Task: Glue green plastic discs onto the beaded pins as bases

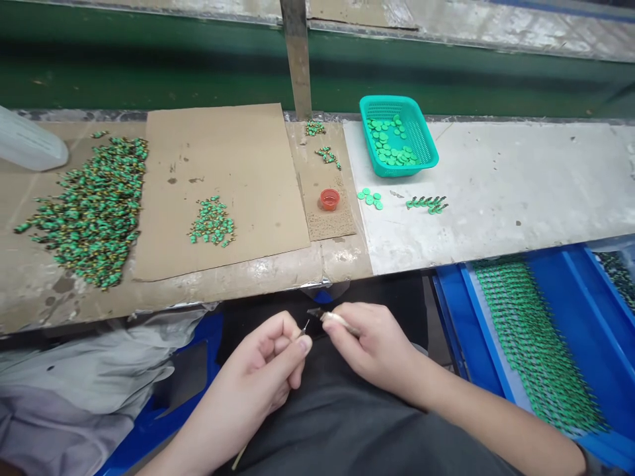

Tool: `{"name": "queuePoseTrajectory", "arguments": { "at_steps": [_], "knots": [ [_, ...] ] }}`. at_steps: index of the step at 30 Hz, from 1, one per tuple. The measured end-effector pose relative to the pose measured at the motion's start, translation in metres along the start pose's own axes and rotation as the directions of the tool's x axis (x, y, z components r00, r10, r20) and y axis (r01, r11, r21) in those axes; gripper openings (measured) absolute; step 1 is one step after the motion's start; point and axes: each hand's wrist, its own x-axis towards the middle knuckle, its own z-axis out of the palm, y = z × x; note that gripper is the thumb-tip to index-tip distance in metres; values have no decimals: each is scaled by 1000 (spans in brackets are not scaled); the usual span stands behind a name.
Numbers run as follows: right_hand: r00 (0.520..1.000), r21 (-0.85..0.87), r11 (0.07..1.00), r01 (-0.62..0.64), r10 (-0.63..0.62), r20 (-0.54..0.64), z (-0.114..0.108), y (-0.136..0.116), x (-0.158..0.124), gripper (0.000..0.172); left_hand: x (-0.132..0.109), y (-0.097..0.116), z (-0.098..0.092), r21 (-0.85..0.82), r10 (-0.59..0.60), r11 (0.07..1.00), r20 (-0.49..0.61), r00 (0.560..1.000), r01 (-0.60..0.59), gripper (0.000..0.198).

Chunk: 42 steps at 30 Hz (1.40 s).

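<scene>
Green pieces (99, 211) show gold and dark flecks; turquoise basket (429, 157) wears mesh pattern; discs (394, 157) light green; cup (329, 205) red; cardboard sheet (238, 158) brown, dark-blotched; tray (585, 317) blue; tool (350, 326) cream-handled, dark-tipped.

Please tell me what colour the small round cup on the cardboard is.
The small cup is orange-red, best seen in the head view.

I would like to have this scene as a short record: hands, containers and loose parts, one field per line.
Left hand: pinches a thin pointed piece
Right hand: holds a pale-handled tool with a dark tip
Teal basket: contains green discs
Red cup: right of the large cardboard sheet
Loose parts: big green-and-gold heap at left; smaller pile on the sheet
Blue tray: at right, with rows of green parts
</scene>
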Motion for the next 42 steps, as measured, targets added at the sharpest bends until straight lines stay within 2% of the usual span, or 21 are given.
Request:
{"name": "queuePoseTrajectory", "arguments": {
  "at_steps": [2,5,9,12,17,20,24,28,32,35,39,42],
  "knots": [
    [998,9,999,47,-47,36,0,1,0,40,0,-1,-1,-3,2,1000,2,1000,-2,68],
    [999,-20,999,34,-34,-19,1,3,-1,40,1,0,0,-1,1,1000,11,1000,-1,68],
    [998,14,998,58,-58,7,2,5,-2,40,0,1,1,11,8,1000,10,1000,-8,70],
    [998,-18,999,28,-29,-58,1,6,-2,41,0,0,0,3,6,1000,6,1000,-6,70],
    [992,10,992,126,-126,8,1,7,-2,39,1,-3,1,-27,-13,1000,33,999,14,66],
    [994,-42,995,86,-88,-63,1,7,-2,39,1,-1,3,-21,-7,1000,47,999,8,67],
    [993,-8,993,120,-120,-8,0,8,-3,38,-1,0,5,-17,-13,1000,56,998,14,70],
    [996,-59,997,46,-50,-73,0,8,-4,40,-1,0,5,-3,-20,1000,23,1000,20,71],
    [995,-4,995,95,-95,7,1,7,-4,39,-1,0,5,3,-13,1000,17,1000,13,73],
    [998,-30,999,26,-27,-47,1,7,-4,40,-1,2,5,21,-12,1000,11,1000,12,73],
    [997,8,997,71,-71,-2,0,8,-6,40,-1,2,5,18,-11,1000,18,1000,10,73],
    [999,-28,999,22,-24,-47,0,8,-6,40,0,0,4,8,-17,1000,25,1000,17,70]
  ]
}}
